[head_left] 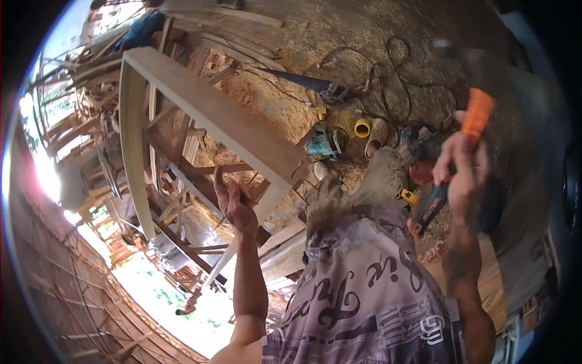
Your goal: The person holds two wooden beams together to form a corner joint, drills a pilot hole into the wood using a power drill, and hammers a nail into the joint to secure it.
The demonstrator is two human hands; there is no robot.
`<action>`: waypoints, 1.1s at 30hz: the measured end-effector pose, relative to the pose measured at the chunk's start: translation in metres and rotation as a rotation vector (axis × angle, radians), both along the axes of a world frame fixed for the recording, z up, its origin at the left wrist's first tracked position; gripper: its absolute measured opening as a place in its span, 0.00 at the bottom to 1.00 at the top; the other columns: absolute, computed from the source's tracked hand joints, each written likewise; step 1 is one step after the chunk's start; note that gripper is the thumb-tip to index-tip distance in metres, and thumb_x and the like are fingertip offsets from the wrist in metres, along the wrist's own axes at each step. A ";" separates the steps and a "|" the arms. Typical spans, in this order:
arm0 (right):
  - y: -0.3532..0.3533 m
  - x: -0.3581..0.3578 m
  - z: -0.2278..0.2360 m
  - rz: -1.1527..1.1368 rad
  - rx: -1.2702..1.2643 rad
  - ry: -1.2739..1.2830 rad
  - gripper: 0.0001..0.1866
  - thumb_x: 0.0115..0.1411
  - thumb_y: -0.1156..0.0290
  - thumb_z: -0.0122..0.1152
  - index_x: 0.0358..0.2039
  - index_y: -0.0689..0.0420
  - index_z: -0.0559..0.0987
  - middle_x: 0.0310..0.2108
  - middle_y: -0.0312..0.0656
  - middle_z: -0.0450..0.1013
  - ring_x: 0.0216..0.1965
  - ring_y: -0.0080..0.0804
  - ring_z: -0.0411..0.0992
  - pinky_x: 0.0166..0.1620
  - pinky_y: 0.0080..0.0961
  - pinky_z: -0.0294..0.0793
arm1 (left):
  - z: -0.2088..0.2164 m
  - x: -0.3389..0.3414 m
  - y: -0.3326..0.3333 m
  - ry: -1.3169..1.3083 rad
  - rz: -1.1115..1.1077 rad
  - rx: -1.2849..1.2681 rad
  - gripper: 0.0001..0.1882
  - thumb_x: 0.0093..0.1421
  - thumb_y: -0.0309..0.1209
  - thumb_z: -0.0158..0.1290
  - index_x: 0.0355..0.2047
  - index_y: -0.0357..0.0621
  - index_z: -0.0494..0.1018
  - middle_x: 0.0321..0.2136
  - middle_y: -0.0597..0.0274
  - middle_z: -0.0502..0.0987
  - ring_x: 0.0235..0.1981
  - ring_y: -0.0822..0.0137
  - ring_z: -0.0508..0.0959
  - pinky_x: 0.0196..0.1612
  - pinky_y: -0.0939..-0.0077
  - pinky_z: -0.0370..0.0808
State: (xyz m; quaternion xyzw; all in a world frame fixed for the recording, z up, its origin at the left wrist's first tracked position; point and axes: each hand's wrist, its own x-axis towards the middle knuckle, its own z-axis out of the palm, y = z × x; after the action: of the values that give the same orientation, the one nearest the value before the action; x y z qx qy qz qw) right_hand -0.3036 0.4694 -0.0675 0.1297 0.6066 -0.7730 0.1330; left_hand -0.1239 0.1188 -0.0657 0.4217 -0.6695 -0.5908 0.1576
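Note:
My right hand [464, 161] is closed around the handle of a raised hammer [479, 112]. Its grip is orange and black, and its metal head, up by the floor's far right, is smeared by motion. On the left, my left hand [236, 207] is beside a wooden frame [212, 115] made of wide, pale boards. One finger points up along a crosspiece, while the others bend loosely; nothing shows in them. Whether the fingertips touch the wood I cannot tell. The frame stands tilted across the left, its thick top board running down toward my lap.
A handsaw [297, 80], a teal power tool [324, 143], a yellow tape roll [362, 127] and a black cord [379, 73] lie on the sawdust-covered floor. A yellow tape measure [410, 197] is near my right thigh. Scrap wood [91, 115] is heaped at the left.

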 end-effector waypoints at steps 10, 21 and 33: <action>-0.060 0.056 -0.012 0.697 -0.127 -0.452 0.14 0.71 0.57 0.52 0.46 0.54 0.72 0.21 0.25 0.61 0.18 0.13 0.59 0.21 0.18 0.61 | -0.062 0.042 0.011 -0.489 0.008 -0.690 0.13 0.68 0.31 0.46 0.45 0.40 0.76 0.20 0.59 0.74 0.24 0.63 0.74 0.32 0.67 0.71; -0.092 0.083 -0.038 0.514 0.570 0.179 0.12 0.67 0.66 0.54 0.41 0.63 0.74 0.32 0.47 0.77 0.36 0.41 0.76 0.41 0.37 0.76 | -0.069 0.043 0.011 -0.586 -0.060 -0.596 0.13 0.70 0.31 0.42 0.45 0.39 0.75 0.35 0.37 0.80 0.38 0.39 0.80 0.40 0.52 0.73; -0.026 0.032 -0.007 0.086 -0.035 0.078 0.19 0.72 0.55 0.46 0.26 0.51 0.68 0.16 0.31 0.61 0.15 0.22 0.60 0.24 0.22 0.62 | -0.075 0.046 0.010 -0.593 -0.011 -0.604 0.13 0.70 0.32 0.42 0.45 0.40 0.74 0.35 0.39 0.79 0.37 0.38 0.79 0.38 0.51 0.72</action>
State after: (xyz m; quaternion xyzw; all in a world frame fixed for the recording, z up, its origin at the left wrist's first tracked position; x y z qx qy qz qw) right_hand -0.2713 0.4430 -0.0747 0.0708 0.6026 -0.7816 0.1448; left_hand -0.0781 0.1283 -0.1407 0.5048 -0.8311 -0.2220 0.0713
